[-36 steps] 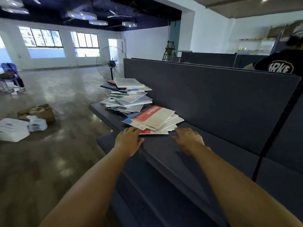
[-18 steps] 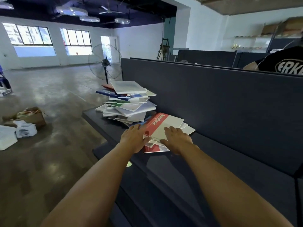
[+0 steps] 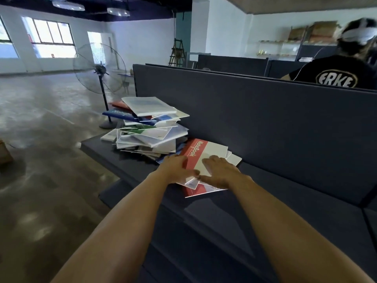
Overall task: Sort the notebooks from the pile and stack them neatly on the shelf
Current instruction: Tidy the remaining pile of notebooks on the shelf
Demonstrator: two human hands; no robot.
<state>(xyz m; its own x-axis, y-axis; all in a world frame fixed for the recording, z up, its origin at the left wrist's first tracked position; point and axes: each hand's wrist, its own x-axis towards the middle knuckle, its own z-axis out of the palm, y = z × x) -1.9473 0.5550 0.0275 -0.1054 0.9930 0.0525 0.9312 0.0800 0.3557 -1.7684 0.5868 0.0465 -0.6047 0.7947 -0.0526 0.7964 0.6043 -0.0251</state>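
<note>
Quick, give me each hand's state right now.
Left hand: open, fingers resting flat on the small notebook stack.
Right hand: open, pressing flat on the same stack.

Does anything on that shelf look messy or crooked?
Yes. The tall notebook pile is askew, covers jutting out at different angles. The smaller stack under the hands, topped by a red-and-white notebook, is fanned out too.
</note>
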